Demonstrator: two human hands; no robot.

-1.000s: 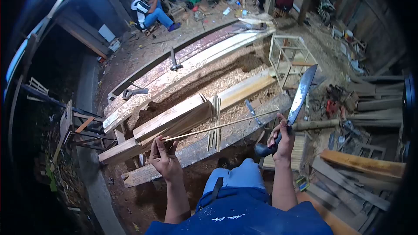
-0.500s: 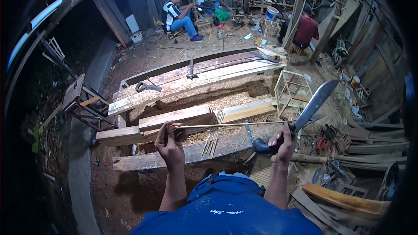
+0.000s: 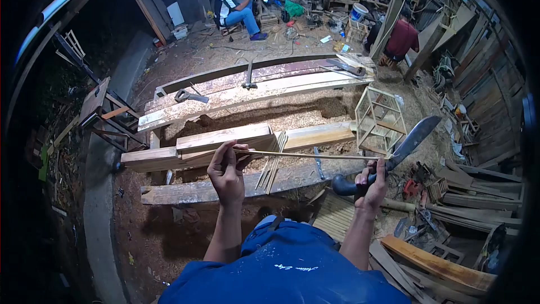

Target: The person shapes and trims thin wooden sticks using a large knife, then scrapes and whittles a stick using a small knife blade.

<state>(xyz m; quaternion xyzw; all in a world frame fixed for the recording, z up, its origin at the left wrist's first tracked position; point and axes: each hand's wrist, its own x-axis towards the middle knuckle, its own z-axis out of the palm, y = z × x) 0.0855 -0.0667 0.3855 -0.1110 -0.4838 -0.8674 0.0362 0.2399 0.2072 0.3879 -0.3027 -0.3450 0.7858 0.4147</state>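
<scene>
My left hand (image 3: 226, 179) pinches one end of a thin wooden stick (image 3: 315, 156), held level in front of me. In my right hand (image 3: 371, 184) is a machete (image 3: 417, 137) with a dark curved handle; its broad blade points up and right. The stick's other end reaches the fingertips of that same hand, close to the base of the blade. Below the stick's middle, several similar sticks (image 3: 272, 169) lie across the timber beams. A small knife (image 3: 319, 164) rests on the near plank (image 3: 225, 190).
Ahead are shaving-covered boards (image 3: 281, 91) with a hammer (image 3: 249, 76) and handsaws (image 3: 190, 97). A wooden-framed cage (image 3: 381, 118) stands at the right. One person (image 3: 239, 8) sits at the back; another (image 3: 400, 36) is at the back right. Curved wood pieces (image 3: 439, 262) lie at lower right.
The machete blade has swung lower and further right. My right hand has shifted slightly right, while the left still pinches the stick. The whole view has shifted a little.
</scene>
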